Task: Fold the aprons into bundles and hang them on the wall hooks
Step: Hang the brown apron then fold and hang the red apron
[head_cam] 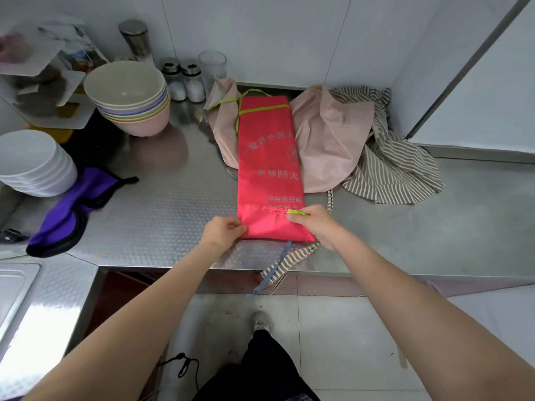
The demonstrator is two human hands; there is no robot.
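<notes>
Red apron (267, 169) folded into a long narrow strip on the steel surface (173, 212), near end turned up. Left hand (223, 231) pinching its near left corner, right hand (311, 222) pinching the near right edge with a green tie. Thin, light, limp, probably slick; best held at both near corners. Pink apron (327, 140) and striped apron (390, 169) crumpled at far right

Red apron (269, 157), pale pink apron (327, 140), grey-striped apron (396, 175), purple apron (75, 204).
</notes>
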